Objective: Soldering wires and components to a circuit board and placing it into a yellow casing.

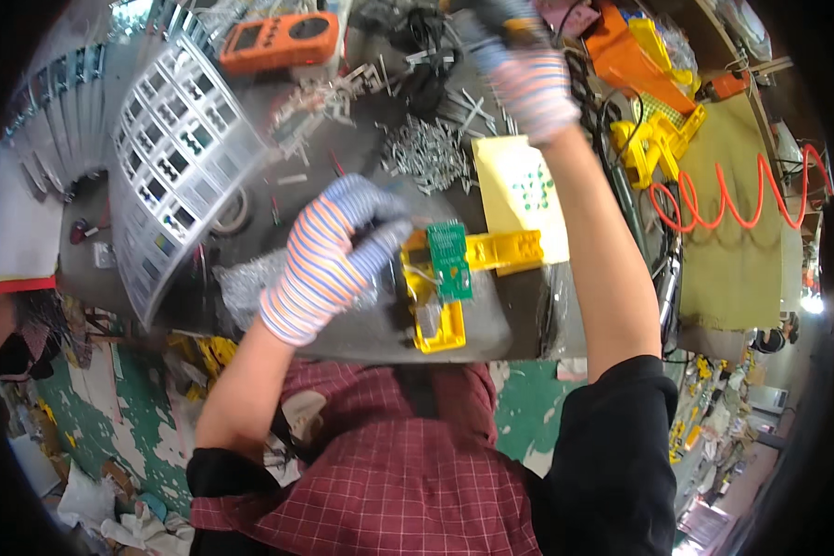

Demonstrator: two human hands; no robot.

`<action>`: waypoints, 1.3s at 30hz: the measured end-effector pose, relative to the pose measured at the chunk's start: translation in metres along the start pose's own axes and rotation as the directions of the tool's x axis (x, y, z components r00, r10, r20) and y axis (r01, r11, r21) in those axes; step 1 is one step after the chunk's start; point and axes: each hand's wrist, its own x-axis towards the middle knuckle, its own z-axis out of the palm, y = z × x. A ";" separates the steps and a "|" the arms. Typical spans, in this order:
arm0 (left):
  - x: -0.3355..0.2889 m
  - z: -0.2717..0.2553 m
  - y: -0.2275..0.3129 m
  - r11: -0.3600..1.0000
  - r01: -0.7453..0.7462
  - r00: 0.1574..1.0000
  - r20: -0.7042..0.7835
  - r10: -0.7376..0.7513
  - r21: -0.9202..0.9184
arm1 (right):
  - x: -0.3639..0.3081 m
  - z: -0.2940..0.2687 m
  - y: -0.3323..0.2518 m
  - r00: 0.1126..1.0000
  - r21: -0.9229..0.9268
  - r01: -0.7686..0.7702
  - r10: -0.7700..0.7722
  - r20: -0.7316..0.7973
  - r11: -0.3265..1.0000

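"What worried you from your end?"

"The green board (449,259), mainly. I saw it lying across the yellow casing (505,248) on the counter (491,320), and I couldn't make out anything fastening it down. One bump from my left hand (329,246) might have slid it off"

"How were the fingers on that side?"

"Curled, with thumb and forefinger tips near each other, just left of the board. I couldn't tell whether they met or pinched something small. Pale wires (421,272) showed beside the board, so a careless hook of the thumb could have tugged one loose"

"And the other side?"

"My right hand (533,93) was stretched toward the far end, by a dark object (519,28), too blurred for me to tell whether the fingers were clamped on it. Anything heavy brought back too low could have struck the board or dragged the yellow sheet (493,176)"

"Anything else?"

"The loose screws (426,153). A stray one under the board could have scratched it, and the casing's lower end lay near the front edge, where a brush from my checked clothes (389,473) might have shifted it"
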 end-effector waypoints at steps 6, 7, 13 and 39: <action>0.004 -0.009 0.002 0.981 0.159 0.980 0.143 -0.142 -0.115 | -0.055 -0.150 -0.088 0.370 0.806 -0.592 0.898 0.237 0.031; 0.006 -0.007 0.004 0.989 0.093 0.977 0.204 -0.069 -0.111 | -0.084 -0.164 -0.086 0.444 0.851 -0.526 0.852 0.276 -0.002; 0.013 -0.004 0.020 0.996 0.040 0.945 0.321 -0.063 0.077 | -0.115 -0.161 -0.114 0.274 0.719 -0.695 0.919 0.285 -0.015; 0.027 -0.004 0.023 0.787 -0.409 0.821 0.563 0.096 0.461 | -0.137 -0.139 -0.107 0.244 0.729 -0.680 0.915 0.321 -0.075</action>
